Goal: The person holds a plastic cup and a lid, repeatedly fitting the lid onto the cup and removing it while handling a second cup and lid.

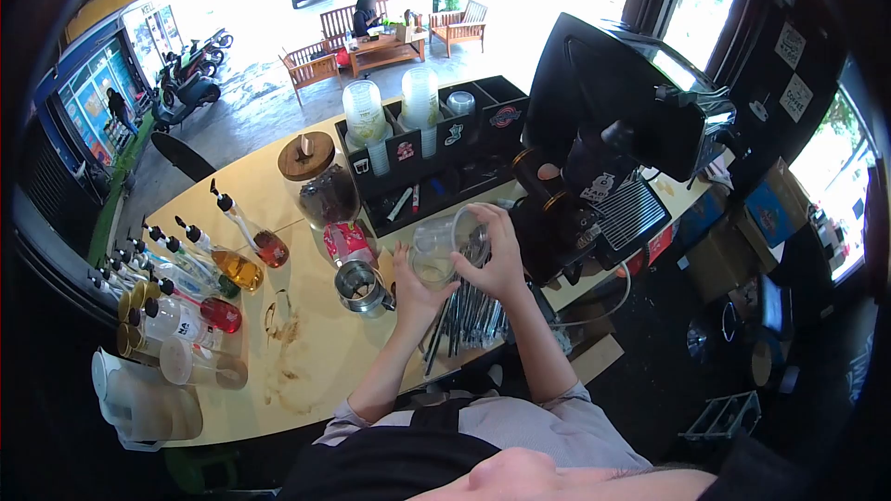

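A clear plastic cup (434, 239) is held tilted between my two hands above the counter. My left hand (418, 289) has its fingers around the cup's lower left side. At the cup's right end, my right hand (492, 255) grips it with fingers and thumb. Just left of my left hand stands a metal cup (360, 286) with a handle, beside a red patterned packet (347, 243). Many wrapped straws (473, 320) lie below my right hand. Behind the packet is a glass jar (325, 193) with a wooden lid.
Pump bottles (237, 269) and plastic pitchers (148, 399) line the counter's left side. A black organizer (436, 158) holds stacked cups (419, 97). A grinder (557, 195) and coffee machine (631, 213) stand right. A person (366, 14) sits outside.
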The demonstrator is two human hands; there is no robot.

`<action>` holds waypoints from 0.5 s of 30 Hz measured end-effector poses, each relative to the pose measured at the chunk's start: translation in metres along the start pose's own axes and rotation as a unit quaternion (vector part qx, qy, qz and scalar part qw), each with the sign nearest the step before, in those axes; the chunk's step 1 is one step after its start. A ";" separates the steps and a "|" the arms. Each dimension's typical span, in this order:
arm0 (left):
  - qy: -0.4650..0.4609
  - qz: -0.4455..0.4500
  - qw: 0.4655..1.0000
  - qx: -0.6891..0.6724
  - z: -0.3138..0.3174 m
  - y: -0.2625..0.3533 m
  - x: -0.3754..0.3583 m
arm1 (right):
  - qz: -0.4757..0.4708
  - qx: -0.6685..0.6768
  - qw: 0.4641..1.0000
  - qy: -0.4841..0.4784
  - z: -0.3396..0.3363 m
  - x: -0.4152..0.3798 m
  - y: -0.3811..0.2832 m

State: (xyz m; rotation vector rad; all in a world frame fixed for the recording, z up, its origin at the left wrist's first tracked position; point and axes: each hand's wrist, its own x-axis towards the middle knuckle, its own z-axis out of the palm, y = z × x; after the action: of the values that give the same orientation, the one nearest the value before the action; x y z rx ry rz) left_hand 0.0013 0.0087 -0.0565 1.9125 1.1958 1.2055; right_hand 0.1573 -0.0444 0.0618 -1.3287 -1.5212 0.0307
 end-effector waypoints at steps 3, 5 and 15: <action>0.001 0.044 0.999 0.028 -0.022 0.040 -0.003 | 0.072 0.090 0.992 0.053 0.003 -0.006 0.001; -0.001 0.067 0.997 0.034 -0.027 0.047 0.000 | 0.107 0.184 0.974 0.074 0.011 -0.011 0.010; -0.051 0.084 0.940 -0.325 -0.028 0.062 0.021 | 0.166 0.408 0.893 -0.091 0.028 -0.021 0.016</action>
State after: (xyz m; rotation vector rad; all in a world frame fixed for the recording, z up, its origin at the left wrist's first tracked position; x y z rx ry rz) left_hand 0.0040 0.0011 0.0146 1.5563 0.4844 1.3558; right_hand 0.1455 -0.0374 0.0262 -0.8784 -1.1853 0.9365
